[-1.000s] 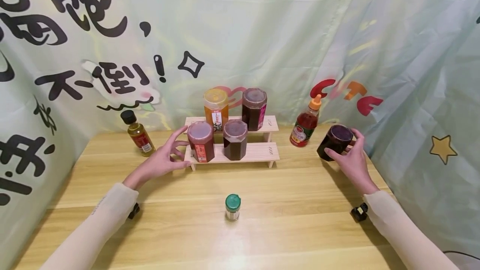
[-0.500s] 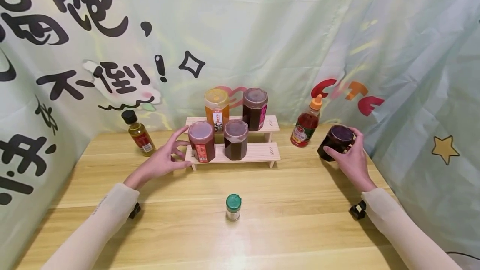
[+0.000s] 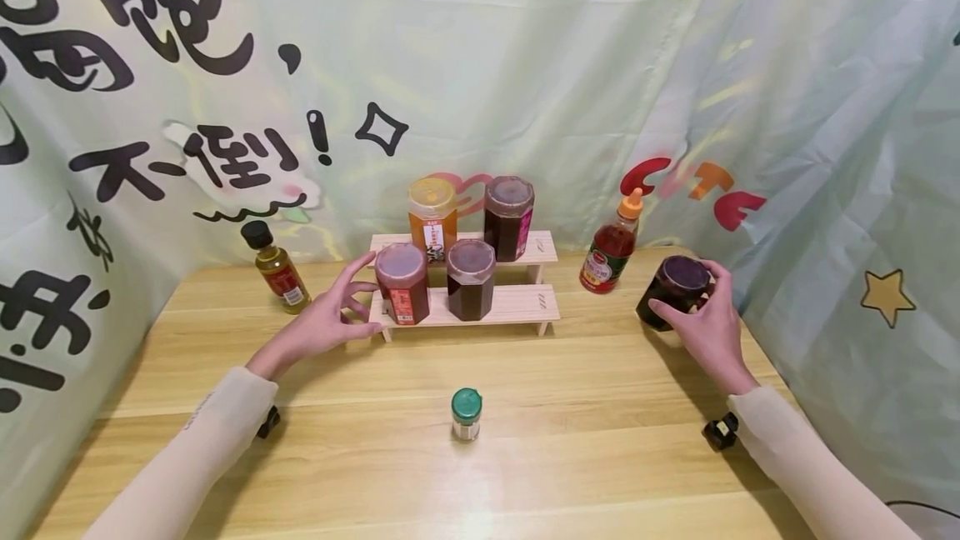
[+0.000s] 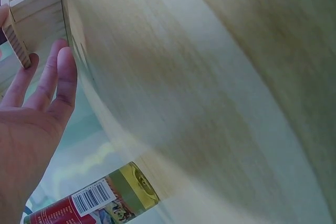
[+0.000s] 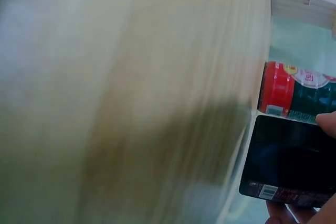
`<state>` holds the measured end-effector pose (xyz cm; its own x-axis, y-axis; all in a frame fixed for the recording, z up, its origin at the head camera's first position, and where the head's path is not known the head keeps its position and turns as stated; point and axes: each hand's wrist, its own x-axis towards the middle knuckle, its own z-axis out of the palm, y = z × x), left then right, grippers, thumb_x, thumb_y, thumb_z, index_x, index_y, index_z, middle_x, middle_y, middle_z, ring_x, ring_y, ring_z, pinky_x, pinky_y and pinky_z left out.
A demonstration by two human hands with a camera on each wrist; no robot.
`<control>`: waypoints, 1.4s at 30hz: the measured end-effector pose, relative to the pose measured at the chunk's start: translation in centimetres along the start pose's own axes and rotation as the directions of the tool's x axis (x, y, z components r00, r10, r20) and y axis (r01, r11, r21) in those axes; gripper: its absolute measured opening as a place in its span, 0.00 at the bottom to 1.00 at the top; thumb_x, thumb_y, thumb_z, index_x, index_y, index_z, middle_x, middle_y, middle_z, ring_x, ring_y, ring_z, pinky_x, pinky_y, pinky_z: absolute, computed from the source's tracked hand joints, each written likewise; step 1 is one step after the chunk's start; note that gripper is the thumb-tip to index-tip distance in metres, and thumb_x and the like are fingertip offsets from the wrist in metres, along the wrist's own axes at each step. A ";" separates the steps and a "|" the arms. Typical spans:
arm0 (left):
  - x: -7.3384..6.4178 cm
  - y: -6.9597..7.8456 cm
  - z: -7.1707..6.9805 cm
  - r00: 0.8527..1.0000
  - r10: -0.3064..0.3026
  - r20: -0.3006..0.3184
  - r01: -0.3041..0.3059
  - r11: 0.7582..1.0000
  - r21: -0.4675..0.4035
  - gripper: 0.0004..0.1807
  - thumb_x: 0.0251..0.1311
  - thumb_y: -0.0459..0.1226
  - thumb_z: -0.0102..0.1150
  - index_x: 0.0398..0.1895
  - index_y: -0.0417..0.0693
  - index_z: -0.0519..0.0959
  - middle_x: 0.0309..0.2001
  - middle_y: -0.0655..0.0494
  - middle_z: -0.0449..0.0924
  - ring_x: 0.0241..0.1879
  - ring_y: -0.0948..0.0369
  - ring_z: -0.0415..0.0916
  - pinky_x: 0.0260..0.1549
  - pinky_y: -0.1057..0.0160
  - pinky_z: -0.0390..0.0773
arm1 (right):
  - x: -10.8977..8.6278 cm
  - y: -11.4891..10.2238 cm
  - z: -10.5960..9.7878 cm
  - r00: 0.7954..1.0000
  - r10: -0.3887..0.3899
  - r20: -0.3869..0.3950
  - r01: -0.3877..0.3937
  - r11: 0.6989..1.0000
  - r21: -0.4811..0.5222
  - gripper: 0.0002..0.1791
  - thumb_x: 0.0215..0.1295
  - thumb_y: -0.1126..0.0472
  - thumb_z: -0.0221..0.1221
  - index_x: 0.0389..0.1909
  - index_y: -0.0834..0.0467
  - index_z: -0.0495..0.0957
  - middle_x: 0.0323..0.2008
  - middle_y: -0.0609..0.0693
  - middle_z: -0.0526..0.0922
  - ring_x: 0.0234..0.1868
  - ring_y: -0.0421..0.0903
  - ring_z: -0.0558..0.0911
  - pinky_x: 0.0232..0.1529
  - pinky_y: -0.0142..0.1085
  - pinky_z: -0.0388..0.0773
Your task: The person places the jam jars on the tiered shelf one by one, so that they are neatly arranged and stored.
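Observation:
My left hand [image 3: 330, 312] is at the left end of a two-tier wooden rack [image 3: 517, 304], beside a red-labelled jar [image 3: 402, 286]. In the left wrist view its fingers [image 4: 65, 77] extend fairly straight, with a fingertip right at the wooden end piece [image 4: 39, 17]. On the right, my right hand [image 3: 708, 319] grips a dark jar [image 3: 671, 294], thumb in front and fingers round the far side. That jar leans slightly, its base close over the table. A second dark jar [image 3: 471, 282] stands on the lower tier; an amber jar [image 3: 433, 219] and another dark jar [image 3: 509, 219] occupy the upper.
Between the rack and my right hand stands a red sauce bottle [image 3: 609, 248] with an orange cap. An oil bottle [image 3: 277, 269] is behind my left hand. Nearer me, a small green-capped shaker [image 3: 466, 413] stands on the wooden table [image 3: 562, 457]. A printed curtain [image 3: 525, 65] hangs behind.
The dark jar in my right hand has shifted slightly toward me and to the right. My left hand has stayed at the rack's end.

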<state>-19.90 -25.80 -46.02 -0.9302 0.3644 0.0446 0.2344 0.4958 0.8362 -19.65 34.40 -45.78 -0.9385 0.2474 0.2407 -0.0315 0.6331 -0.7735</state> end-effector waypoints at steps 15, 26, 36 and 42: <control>0.0 0.2 0.1 1.000 0.012 0.002 -0.012 1.000 -0.008 0.66 0.63 0.39 0.82 0.89 0.83 0.42 0.75 0.37 0.73 0.49 0.49 0.85 0.41 0.46 0.87 | -3.3 -3.3 -0.1 0.993 -0.117 -0.031 0.118 0.993 0.032 0.60 0.58 0.57 0.83 0.84 0.54 0.54 0.65 0.64 0.78 0.67 0.64 0.78 0.62 0.64 0.70; 0.0 0.1 0.1 1.000 -0.003 -0.001 0.003 1.000 -0.014 0.66 0.63 0.39 0.82 0.89 0.83 0.42 0.75 0.38 0.73 0.49 0.49 0.85 0.40 0.47 0.87 | -5.1 -6.1 0.6 0.979 -0.202 -0.014 0.202 0.978 0.048 0.60 0.51 0.60 0.87 0.81 0.52 0.61 0.60 0.59 0.82 0.59 0.56 0.80 0.56 0.53 0.68; -0.1 0.3 0.1 1.000 -0.010 -0.003 0.010 1.000 -0.009 0.66 0.63 0.38 0.82 0.89 0.83 0.42 0.75 0.37 0.72 0.47 0.49 0.85 0.39 0.48 0.87 | -5.9 -8.4 1.8 0.968 -0.248 0.040 0.244 0.967 0.073 0.58 0.51 0.61 0.86 0.79 0.55 0.62 0.61 0.61 0.82 0.62 0.59 0.80 0.58 0.58 0.70; -0.1 0.2 0.1 1.000 -0.009 0.004 0.009 1.000 -0.017 0.66 0.63 0.38 0.81 0.89 0.83 0.42 0.76 0.37 0.72 0.47 0.49 0.85 0.38 0.49 0.87 | -5.8 -9.3 2.9 0.952 -0.299 0.061 0.293 0.952 0.086 0.57 0.51 0.63 0.86 0.79 0.54 0.63 0.60 0.59 0.83 0.62 0.55 0.81 0.57 0.42 0.73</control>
<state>-19.78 -25.64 -45.88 -0.9311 0.3630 0.0352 0.2211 0.4852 0.8460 -14.86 24.97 -41.66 -0.9053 0.0021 0.4248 -0.3347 0.6123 -0.7162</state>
